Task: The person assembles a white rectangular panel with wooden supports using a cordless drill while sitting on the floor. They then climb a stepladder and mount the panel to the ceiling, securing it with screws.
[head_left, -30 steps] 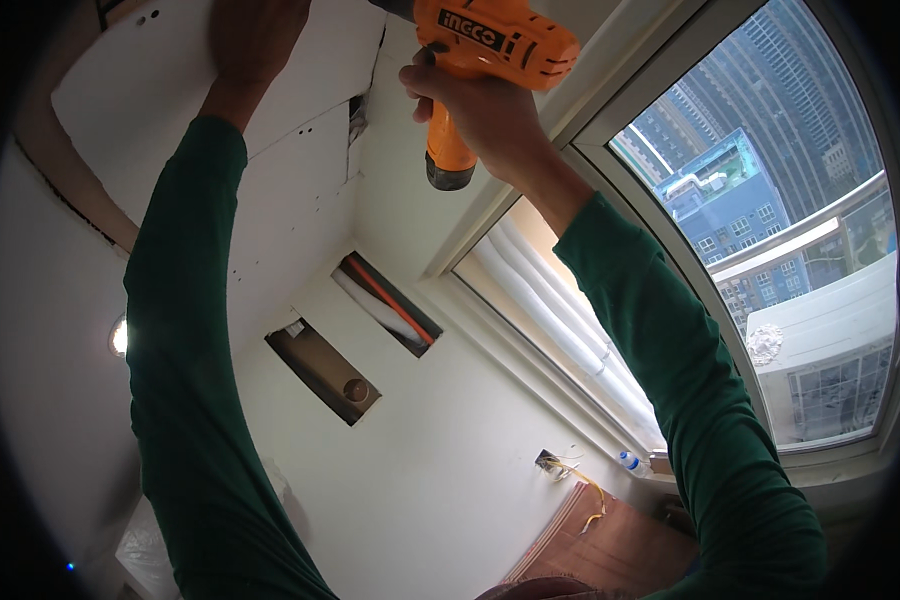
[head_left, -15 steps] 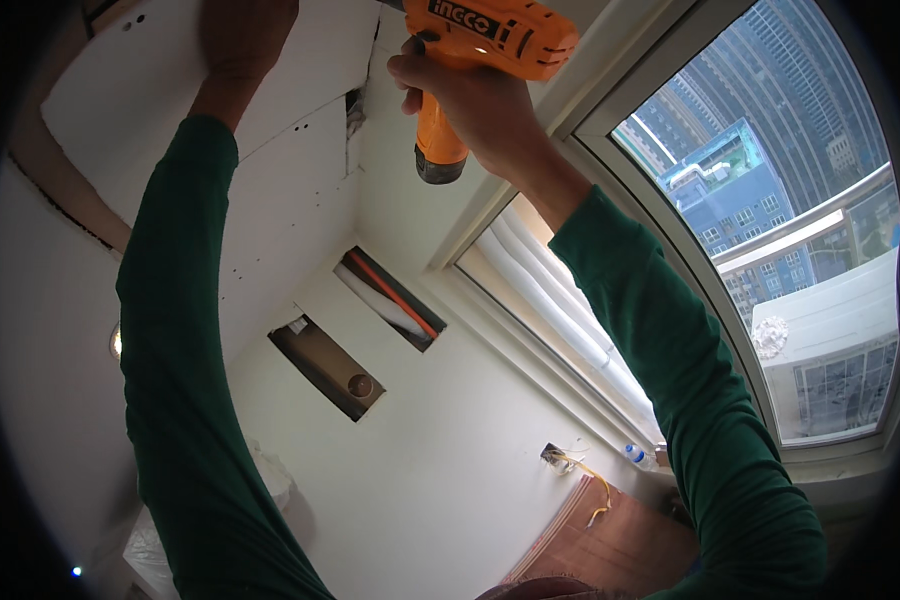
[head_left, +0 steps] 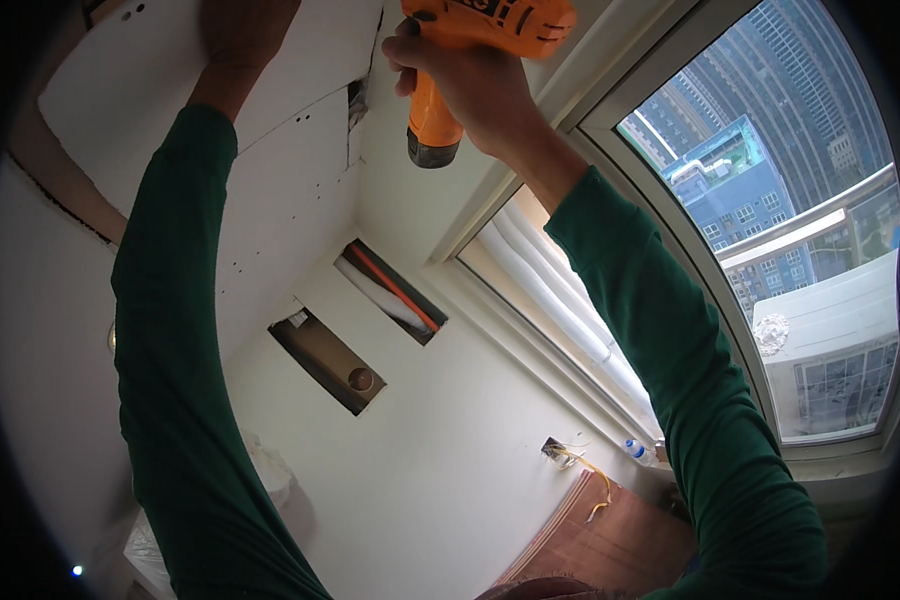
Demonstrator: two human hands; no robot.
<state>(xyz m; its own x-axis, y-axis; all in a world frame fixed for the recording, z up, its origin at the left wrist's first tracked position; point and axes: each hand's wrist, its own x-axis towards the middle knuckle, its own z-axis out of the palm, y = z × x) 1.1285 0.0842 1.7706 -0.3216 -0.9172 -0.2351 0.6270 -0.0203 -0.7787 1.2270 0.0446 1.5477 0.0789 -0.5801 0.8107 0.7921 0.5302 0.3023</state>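
Note:
My right hand [head_left: 482, 92] is wrapped around the handle of an orange cordless drill [head_left: 435, 118] with a black base. The drill's body lies along the top edge of the view, and its tip is cut off there. Up at the left, my left hand [head_left: 248, 32] reaches against a white ceiling board [head_left: 120, 85]. Its fingers lie beyond the top edge, so their pose is hidden. Rows of small dark screw marks dot the board beside my left arm.
Two rectangular openings [head_left: 355, 378] are cut into the white wall. Yellow wires [head_left: 595, 475] hang from a wall box above brown wooden sheets [head_left: 610, 540]. A plastic bottle [head_left: 638, 452] stands by the window frame [head_left: 660, 190]. Along the left runs a gap [head_left: 80, 195] in the ceiling.
The drill and my right hand have shifted slightly up, so less of the drill's body shows. My left hand stays nearly in place, its forearm a little higher.

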